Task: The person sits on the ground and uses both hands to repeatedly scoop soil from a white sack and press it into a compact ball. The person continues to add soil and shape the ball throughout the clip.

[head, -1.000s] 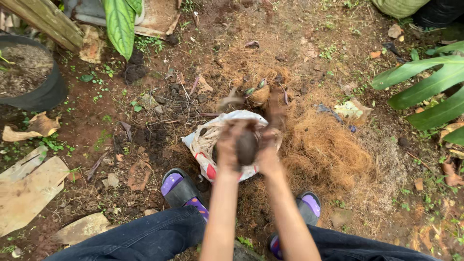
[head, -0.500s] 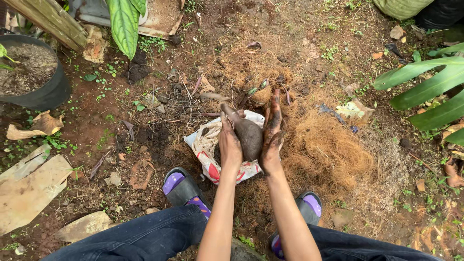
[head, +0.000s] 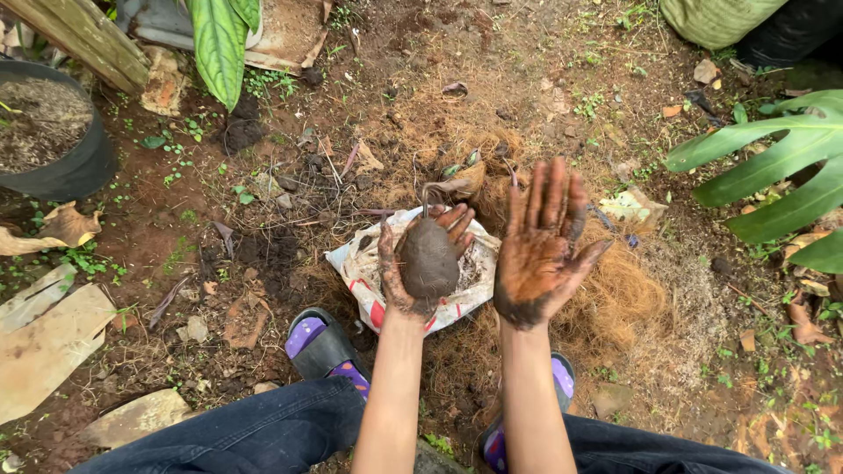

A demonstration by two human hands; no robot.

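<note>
A dark, egg-shaped ball of soil (head: 429, 258) is cradled in the palm of the left hand (head: 420, 263), just left of the picture's centre, above a white sack with red marks (head: 364, 268) spread on the ground. The fingers of the left hand are curled up around the ball, apart from one another, so that it is cupped rather than squeezed. At three o'clock from the ball the right hand (head: 537, 254) is held flat and empty, palm up and smeared with wet earth, its fingers straight and close together, clear of the ball.

Beyond the sack, from twelve round to four o'clock, a heap of brown coconut fibre (head: 606, 298) is spread. At six o'clock purple-and-black sandals (head: 320, 347) and dark trousers (head: 255, 434) are seen. Further out, a black pot of soil (head: 53, 132) stands at ten o'clock, a broad green leaf (head: 215, 44) hangs at eleven, and large split leaves (head: 781, 167) reach in at two o'clock.

For the shaping to be done well, the ball would best be supported from below while even, light pressure is given by the flat palm, and it would be turned between presses so that no side is flattened or cracked. It is best kept over the sack, so that crumbs are caught.
</note>
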